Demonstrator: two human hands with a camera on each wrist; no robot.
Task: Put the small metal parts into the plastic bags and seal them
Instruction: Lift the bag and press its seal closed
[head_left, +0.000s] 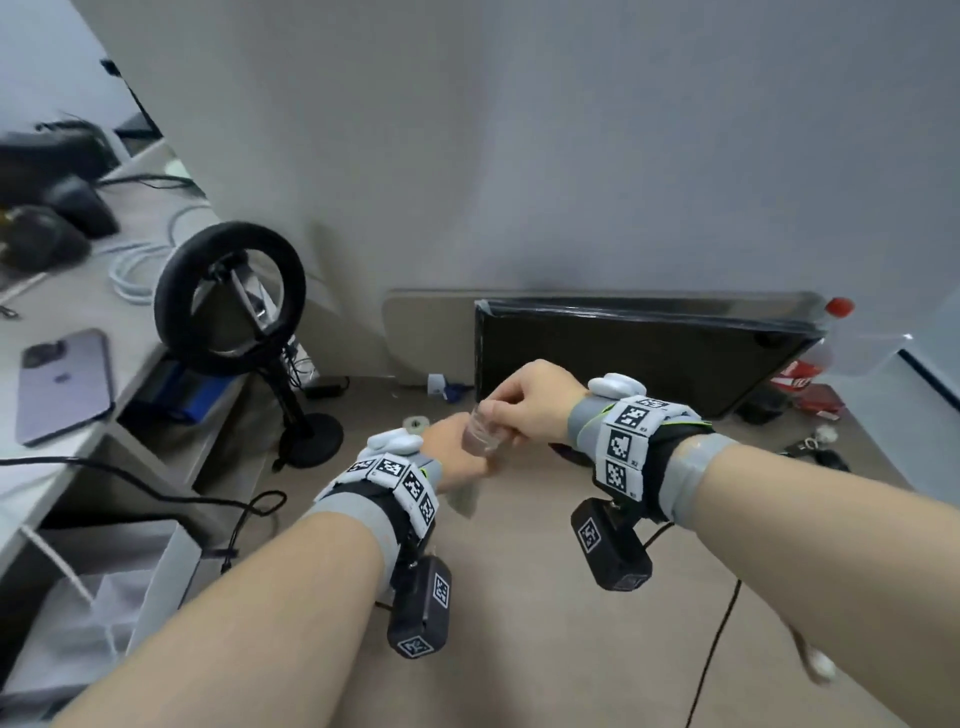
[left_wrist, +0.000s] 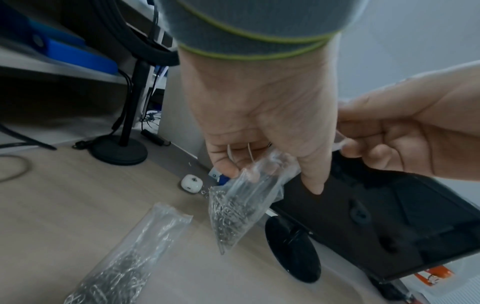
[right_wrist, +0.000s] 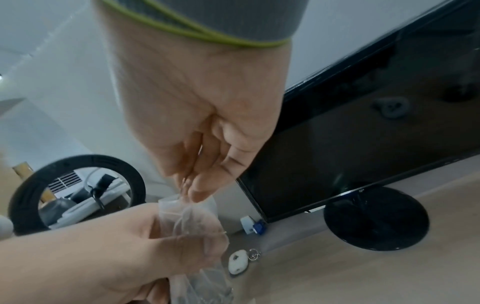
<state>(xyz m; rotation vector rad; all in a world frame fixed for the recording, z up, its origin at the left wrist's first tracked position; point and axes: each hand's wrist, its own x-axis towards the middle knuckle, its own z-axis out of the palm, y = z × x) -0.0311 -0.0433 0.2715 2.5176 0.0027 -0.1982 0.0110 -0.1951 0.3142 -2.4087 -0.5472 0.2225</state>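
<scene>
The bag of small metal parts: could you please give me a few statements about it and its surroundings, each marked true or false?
1. The left hand holds a clear plastic bag with small metal parts inside. True.
2. The right hand rests flat on the desk. False: its fingertips pinch the top of the held bag.
3. A second bag of metal parts lies on the desk. True.
4. The held bag lies flat on the desk. False: it hangs in the air.
5. The monitor shows a bright picture. False: its screen is dark.
</scene>
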